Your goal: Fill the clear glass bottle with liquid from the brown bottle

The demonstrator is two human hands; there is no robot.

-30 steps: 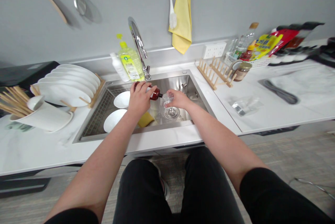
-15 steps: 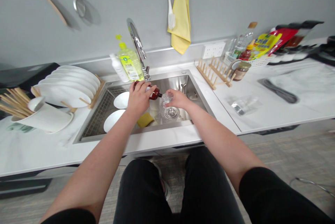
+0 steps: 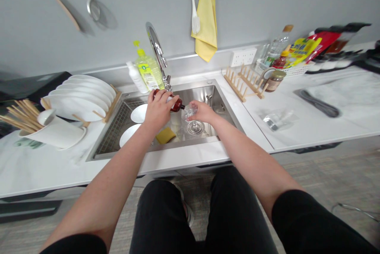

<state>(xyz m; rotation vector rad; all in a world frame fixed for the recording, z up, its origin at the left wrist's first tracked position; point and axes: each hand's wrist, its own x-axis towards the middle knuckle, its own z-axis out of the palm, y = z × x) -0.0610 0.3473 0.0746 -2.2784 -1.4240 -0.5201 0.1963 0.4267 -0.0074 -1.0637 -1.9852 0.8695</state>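
Observation:
Over the steel sink (image 3: 225, 105), my left hand (image 3: 157, 109) is wrapped round a dark red bottle (image 3: 176, 106) that lies tipped sideways, its black nozzle pointing right. That nozzle meets a small clear glass (image 3: 189, 110), gripped from the right by my right hand (image 3: 202, 112). Both hands hover above the drain (image 3: 195, 127). A yellow sponge (image 3: 165, 135) lies on the sink floor just below my left wrist. Two white bowls (image 3: 138, 113) sit in the sink's left part.
A curved tap (image 3: 156, 50) and a yellow-green soap bottle (image 3: 146, 70) stand behind the sink. White plates (image 3: 80, 95) fill a rack at left, beside a white holder of chopsticks (image 3: 20, 115). An empty wooden rack (image 3: 243, 82), jars and packets sit at right.
Both hands keep their grip and stay over the drain; only the view has shifted slightly to the right.

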